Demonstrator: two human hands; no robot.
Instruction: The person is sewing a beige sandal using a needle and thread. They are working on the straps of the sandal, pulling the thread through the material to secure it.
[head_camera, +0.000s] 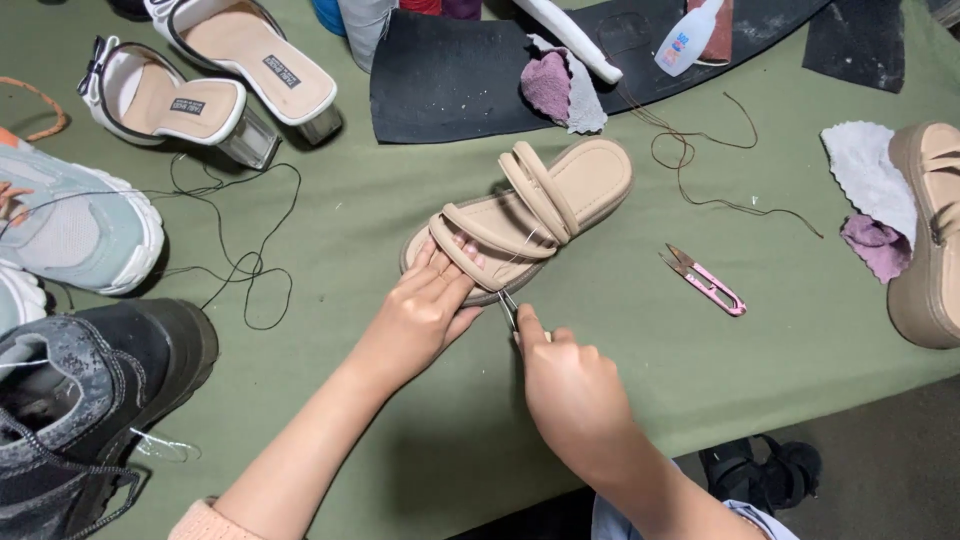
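Mid-frame, my left hand (425, 310) presses flat, fingers apart, on the beige strappy platform sandal (525, 215) — my right hand (570, 385) has its fingers clamped on a thin metal tool (508, 308).

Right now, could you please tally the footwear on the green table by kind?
Beige strappy sandals: 2
White block-heel mules: 2
Pale sneakers: 2
Black boot: 1
Total: 7

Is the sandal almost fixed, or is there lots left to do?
Hard to say how near the end it is. The beige sandal lies flat on the green cloth, straps in place. Right now the left hand presses its front down while the right hand pushes a thin metal tool at the sole's edge. The pink snips lie unused nearby.
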